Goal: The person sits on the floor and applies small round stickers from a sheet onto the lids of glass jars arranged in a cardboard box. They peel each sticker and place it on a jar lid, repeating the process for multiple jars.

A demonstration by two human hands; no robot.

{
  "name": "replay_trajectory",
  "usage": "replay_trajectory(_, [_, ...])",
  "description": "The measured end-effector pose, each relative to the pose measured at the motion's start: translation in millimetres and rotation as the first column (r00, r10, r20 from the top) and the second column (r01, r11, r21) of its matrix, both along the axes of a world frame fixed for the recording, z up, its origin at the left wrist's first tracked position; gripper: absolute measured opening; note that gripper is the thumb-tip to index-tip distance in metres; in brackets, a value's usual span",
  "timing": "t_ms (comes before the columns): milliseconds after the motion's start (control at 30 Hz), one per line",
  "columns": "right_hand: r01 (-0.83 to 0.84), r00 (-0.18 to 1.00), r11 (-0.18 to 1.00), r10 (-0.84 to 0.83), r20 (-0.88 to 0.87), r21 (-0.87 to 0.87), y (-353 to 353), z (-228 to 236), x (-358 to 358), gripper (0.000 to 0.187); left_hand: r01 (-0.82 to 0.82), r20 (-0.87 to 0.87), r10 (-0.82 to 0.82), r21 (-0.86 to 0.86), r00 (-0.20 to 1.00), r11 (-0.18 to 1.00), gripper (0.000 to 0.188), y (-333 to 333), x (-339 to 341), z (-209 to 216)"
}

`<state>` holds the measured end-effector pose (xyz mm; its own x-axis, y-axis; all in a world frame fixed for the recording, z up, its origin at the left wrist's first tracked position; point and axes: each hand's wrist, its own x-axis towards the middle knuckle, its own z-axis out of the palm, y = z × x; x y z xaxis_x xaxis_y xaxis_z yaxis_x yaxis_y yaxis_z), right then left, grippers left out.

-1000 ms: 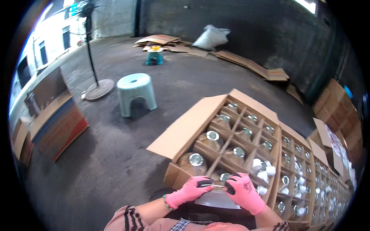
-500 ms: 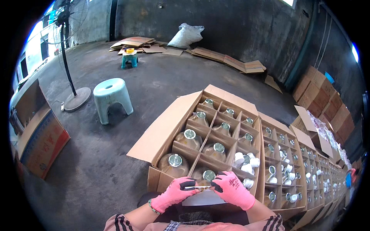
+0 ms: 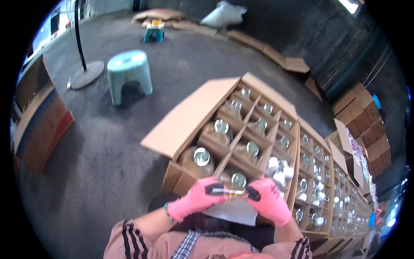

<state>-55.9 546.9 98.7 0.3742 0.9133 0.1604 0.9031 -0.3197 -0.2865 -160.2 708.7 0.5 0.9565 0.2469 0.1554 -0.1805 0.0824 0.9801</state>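
In pink gloves with dark fingertips, my left hand point(image 3: 196, 197) and my right hand point(image 3: 269, 199) face each other at the near edge of an open carton point(image 3: 172, 181). Their fingers pinch the two ends of a thin white strip point(image 3: 228, 191). Small yellowish marks show just under it; the strip's exact kind is too blurred to tell. Below the hands lies a white sheet point(image 3: 235, 213) over my lap. Cardboard dividers split the carton into cells holding large clear glass bottles point(image 3: 202, 157). White caps point(image 3: 280, 170) are heaped in one cell at the right.
More cartons of bottles point(image 3: 310, 181) run in a row to the right. A pale blue stool point(image 3: 129, 71) and a fan base point(image 3: 86, 74) stand at the left, beside a cardboard box point(image 3: 41, 129). Flattened cardboard point(image 3: 263, 49) and a white sack point(image 3: 224, 14) lie along the wall.
My view has tilted and turned, so the surroundings sit differently. Both hands keep the strip pinched between them and are slightly farther from my body.
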Motion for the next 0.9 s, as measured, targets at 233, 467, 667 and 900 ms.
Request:
replay_trajectory(233, [0.150,0.971,0.989,-0.149,-0.185,-0.011,13.8,12.1,-9.0,0.013,-0.055,-0.012,0.054,-0.038,0.998,0.998,0.012,5.2,-2.0,-5.9])
replay_trajectory(467, [0.149,0.965,0.987,-0.159,-0.208,-0.066,21.9,12.6,-6.5,0.017,-0.087,0.004,0.087,0.000,0.996,0.996,0.009,11.8,-2.4,-0.3])
replay_trajectory(667, [0.095,0.993,0.991,-0.088,-0.081,0.089,23.8,7.8,-4.7,0.016,-0.070,-0.039,0.065,-0.132,0.997,0.989,0.008,12.7,-1.2,-1.4])
replay_trajectory(900, [-0.026,0.997,0.994,0.018,0.075,0.105,12.9,1.0,0.7,0.023,-0.088,-0.073,0.082,-0.089,0.994,0.992,0.019,10.9,1.2,-4.0])
